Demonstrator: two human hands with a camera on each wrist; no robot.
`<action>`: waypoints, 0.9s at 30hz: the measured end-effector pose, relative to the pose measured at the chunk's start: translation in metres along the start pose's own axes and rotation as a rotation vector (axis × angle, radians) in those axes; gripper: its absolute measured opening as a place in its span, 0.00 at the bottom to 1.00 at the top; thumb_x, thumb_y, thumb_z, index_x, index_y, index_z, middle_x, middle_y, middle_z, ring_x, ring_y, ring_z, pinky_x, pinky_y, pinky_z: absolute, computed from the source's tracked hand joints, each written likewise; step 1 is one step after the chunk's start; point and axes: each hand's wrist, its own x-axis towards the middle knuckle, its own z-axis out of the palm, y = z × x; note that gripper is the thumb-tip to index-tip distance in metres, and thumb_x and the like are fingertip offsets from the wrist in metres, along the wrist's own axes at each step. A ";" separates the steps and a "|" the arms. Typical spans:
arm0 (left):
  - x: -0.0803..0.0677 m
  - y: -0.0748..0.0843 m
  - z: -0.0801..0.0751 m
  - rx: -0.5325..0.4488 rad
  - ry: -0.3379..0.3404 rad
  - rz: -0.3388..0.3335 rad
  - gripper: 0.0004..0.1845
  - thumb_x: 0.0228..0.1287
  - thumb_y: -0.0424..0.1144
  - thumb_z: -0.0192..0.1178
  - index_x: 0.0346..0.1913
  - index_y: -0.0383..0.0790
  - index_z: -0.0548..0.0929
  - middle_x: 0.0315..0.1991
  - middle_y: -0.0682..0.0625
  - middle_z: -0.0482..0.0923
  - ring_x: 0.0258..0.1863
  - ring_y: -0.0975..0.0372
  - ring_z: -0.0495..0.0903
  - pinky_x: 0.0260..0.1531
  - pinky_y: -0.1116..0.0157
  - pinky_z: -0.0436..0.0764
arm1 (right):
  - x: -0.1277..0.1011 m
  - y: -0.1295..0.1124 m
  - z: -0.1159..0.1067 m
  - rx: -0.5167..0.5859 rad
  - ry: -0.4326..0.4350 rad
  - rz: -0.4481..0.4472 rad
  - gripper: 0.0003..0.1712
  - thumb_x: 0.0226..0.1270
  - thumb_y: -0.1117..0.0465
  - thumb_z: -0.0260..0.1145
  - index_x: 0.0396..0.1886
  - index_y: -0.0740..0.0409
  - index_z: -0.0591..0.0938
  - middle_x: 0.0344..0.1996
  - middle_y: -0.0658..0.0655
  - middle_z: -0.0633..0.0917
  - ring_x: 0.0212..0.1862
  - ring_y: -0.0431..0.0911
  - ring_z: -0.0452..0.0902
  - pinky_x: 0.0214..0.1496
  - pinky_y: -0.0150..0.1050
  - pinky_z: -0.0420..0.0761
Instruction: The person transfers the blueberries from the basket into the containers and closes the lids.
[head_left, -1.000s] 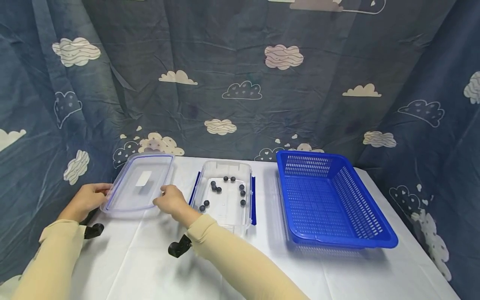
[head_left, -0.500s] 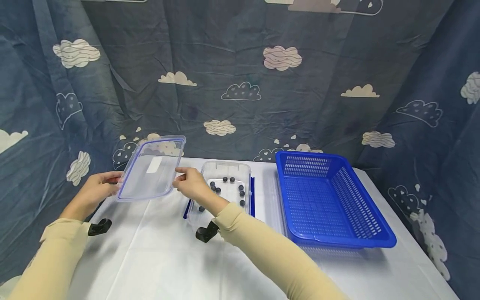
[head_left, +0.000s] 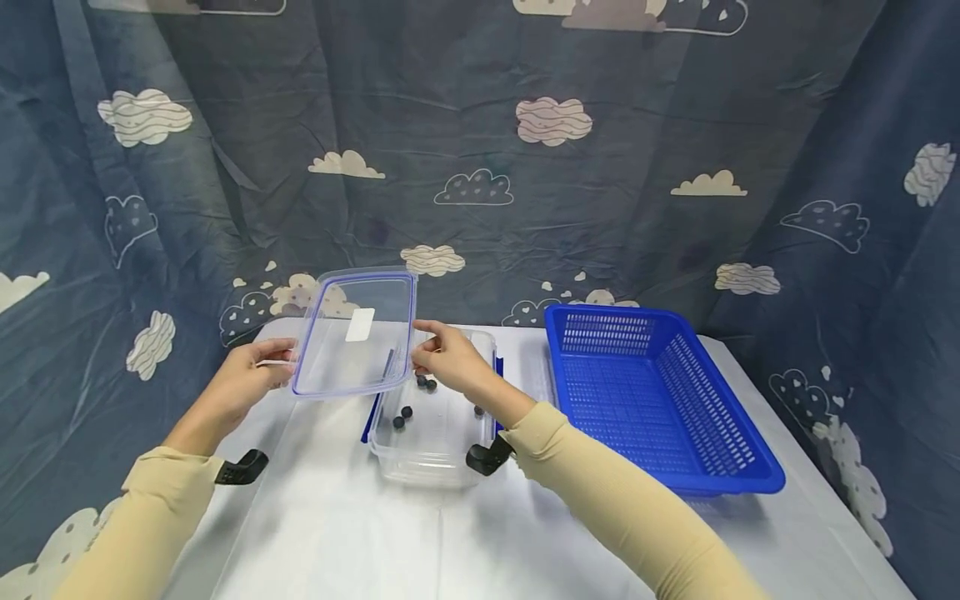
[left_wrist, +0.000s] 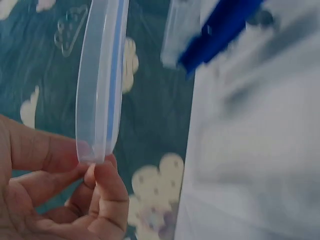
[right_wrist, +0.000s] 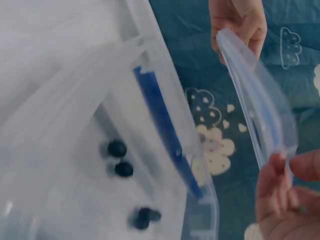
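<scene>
A clear lid (head_left: 337, 354) with a blue seal and a white label is held in the air, tilted, over the left part of the clear box (head_left: 431, 467). My left hand (head_left: 240, 382) pinches its left edge; the left wrist view shows thumb and fingers on the rim of the lid (left_wrist: 102, 90). At the opposite edge, my right hand (head_left: 457, 360) pinches the lid between thumb and fingers. Several small dark balls (head_left: 399, 422) lie inside the box, some hidden behind the lid and right hand. Blue side latches (right_wrist: 165, 125) hang folded outward on the box.
To the right of the box stands a blue perforated basket (head_left: 551, 367). A white cloth (head_left: 360, 533) covers the table. Behind it hangs a dark curtain (head_left: 450, 108) with cloud prints.
Both hands have lifted the lid from the left side of the table and carried it rightward until it partly overlaps the box. The basket has stayed put.
</scene>
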 end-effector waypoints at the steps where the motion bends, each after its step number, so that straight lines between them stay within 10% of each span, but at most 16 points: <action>1: -0.002 0.004 0.005 -0.011 -0.001 0.004 0.31 0.76 0.27 0.54 0.77 0.18 0.64 0.64 0.29 0.74 0.44 0.73 0.77 0.42 0.77 0.84 | -0.003 0.002 -0.005 -0.006 0.000 -0.009 0.33 0.79 0.69 0.61 0.81 0.62 0.70 0.39 0.59 0.87 0.42 0.49 0.87 0.51 0.35 0.92; 18: -0.025 0.066 0.077 -0.141 -0.031 0.032 0.29 0.75 0.26 0.55 0.76 0.19 0.67 0.62 0.29 0.75 0.50 0.57 0.83 0.47 0.74 0.85 | -0.060 0.030 -0.082 -0.161 0.146 -0.182 0.32 0.73 0.72 0.66 0.76 0.67 0.75 0.45 0.62 0.87 0.41 0.40 0.81 0.42 0.24 0.80; 27: -0.033 0.085 0.105 -0.244 -0.049 0.039 0.29 0.73 0.24 0.60 0.75 0.25 0.72 0.59 0.34 0.77 0.47 0.67 0.82 0.46 0.76 0.83 | -0.084 0.049 -0.107 -0.189 0.267 -0.252 0.31 0.71 0.77 0.65 0.74 0.69 0.77 0.48 0.66 0.86 0.47 0.49 0.84 0.51 0.23 0.85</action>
